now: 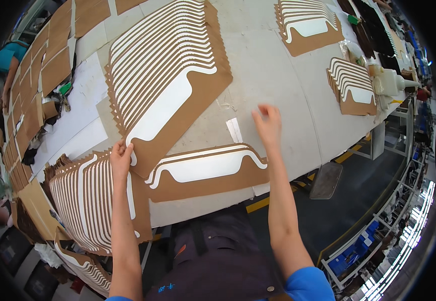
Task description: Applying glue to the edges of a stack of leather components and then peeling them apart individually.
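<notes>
My left hand (pixel 121 155) pinches the near left corner of a brown sheet with a white shaped panel on it. That sheet is the nearest of a large fanned stack (pixel 165 108) of such sheets, overlapping in steps toward the far side. Just in front of me lies a brown sheet with a white panel (pixel 208 168), with the rim of another white panel showing behind it. My right hand (pixel 268 125) is over the table beyond this sheet's right end, slightly blurred, thumb and fingers apart with nothing between them.
Another fanned stack (pixel 85 200) lies at the near left. Two smaller fanned stacks are at the far right, one upper (pixel 310 37) and one lower (pixel 357 103), beside a whitish bottle (pixel 388 83). A white strip (pixel 234 130) lies mid-table. At far left, a person in teal (pixel 11 56) reaches over brown sheets.
</notes>
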Tool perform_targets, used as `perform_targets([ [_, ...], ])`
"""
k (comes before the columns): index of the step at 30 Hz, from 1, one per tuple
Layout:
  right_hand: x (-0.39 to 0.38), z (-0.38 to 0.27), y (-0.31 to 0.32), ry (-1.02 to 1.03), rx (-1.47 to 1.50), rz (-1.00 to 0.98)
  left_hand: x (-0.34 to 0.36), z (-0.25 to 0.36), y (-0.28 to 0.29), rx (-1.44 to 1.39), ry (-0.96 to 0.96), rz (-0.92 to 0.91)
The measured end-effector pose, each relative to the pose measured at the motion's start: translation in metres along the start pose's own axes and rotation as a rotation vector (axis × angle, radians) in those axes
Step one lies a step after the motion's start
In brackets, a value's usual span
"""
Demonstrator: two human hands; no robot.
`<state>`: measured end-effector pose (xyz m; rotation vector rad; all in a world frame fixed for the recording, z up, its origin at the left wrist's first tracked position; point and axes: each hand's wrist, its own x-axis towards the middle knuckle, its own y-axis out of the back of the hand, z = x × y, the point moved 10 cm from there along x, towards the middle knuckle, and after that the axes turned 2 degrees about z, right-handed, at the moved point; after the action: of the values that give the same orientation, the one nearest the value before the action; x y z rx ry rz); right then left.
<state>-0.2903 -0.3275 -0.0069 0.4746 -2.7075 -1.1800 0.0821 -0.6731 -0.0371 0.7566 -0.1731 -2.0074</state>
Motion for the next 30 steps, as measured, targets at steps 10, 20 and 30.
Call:
perform_targets([
  [10, -0.166, 0.07, 0.06, -0.373, -0.081, -0.067, -0.114, 0.08, -0.096, 0.452, -0.762, -0.194],
  [20, -0.199, -0.036, 0.182, -0.164, 0.029, 0.13, -0.163, 0.065, -0.165, 0.53, -0.739, -0.555],
  [30, -0.215, -0.128, 0.27, -0.002, 0.094, 0.2, -0.176, 0.053, -0.137, 0.366, -0.66, -0.882],
])
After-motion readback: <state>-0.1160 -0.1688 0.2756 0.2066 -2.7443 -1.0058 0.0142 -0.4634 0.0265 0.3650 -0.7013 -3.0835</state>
